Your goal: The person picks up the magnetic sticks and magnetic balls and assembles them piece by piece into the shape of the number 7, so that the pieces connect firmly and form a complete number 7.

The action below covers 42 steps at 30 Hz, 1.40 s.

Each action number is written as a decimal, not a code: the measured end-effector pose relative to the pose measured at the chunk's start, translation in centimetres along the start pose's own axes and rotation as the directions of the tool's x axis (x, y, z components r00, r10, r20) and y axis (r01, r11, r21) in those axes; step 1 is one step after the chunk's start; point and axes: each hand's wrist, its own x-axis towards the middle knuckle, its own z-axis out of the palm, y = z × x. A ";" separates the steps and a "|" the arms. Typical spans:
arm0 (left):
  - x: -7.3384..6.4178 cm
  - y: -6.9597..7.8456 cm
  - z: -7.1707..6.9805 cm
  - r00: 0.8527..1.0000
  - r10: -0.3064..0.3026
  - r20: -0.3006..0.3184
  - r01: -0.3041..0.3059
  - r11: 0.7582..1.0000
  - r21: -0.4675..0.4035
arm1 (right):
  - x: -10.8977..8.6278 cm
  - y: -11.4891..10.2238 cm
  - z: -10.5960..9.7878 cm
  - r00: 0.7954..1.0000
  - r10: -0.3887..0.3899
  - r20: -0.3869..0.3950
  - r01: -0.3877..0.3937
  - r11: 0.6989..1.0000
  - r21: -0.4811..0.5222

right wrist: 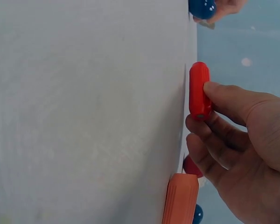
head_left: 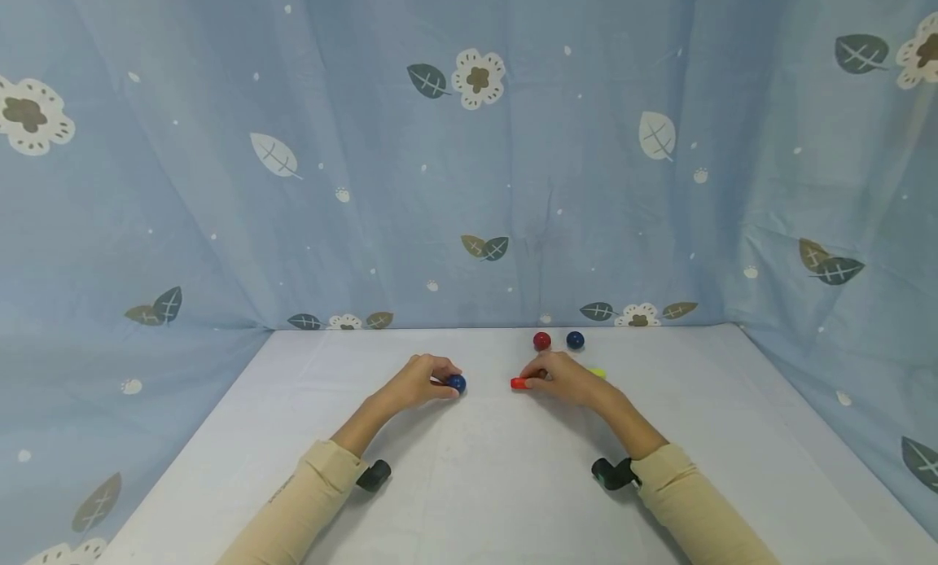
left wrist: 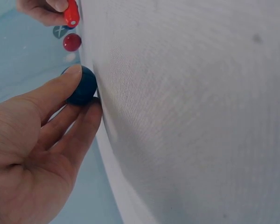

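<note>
The left hand (head_left: pixel 419 383) pinches a blue ball (head_left: pixel 458 383), opened ball-wide! The right hand (head_left: pixel 566 378), narrower, pinches a red ribbed cylinder (right wrist: pixel 198 89).

Long beige sleeves (head_left: pixel 282 516) end in cuffs (head_left: pixel 334 465), each beside a rounded black wrist camera (head_left: pixel 377 475).

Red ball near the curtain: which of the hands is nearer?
Right. The right hand is just in front of the red ball; the left hand, holding a blue ball, sits farther off to the left.
</note>
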 end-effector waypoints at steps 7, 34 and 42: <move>0.0 -0.1 0.1 1.000 -0.009 0.001 0.009 1.000 -0.008 | 0.2 -0.2 0.2 0.999 -0.033 0.002 0.033 0.999 -0.034; 0.2 -0.1 0.0 0.999 -0.041 -0.002 0.041 0.998 0.043 | 2.9 -2.7 1.7 0.997 -0.013 0.070 0.016 0.999 -0.038; 0.1 -0.1 0.0 1.000 -0.025 0.000 0.025 0.999 0.049 | 3.5 -3.4 2.4 0.996 -0.052 0.070 0.054 0.998 -0.021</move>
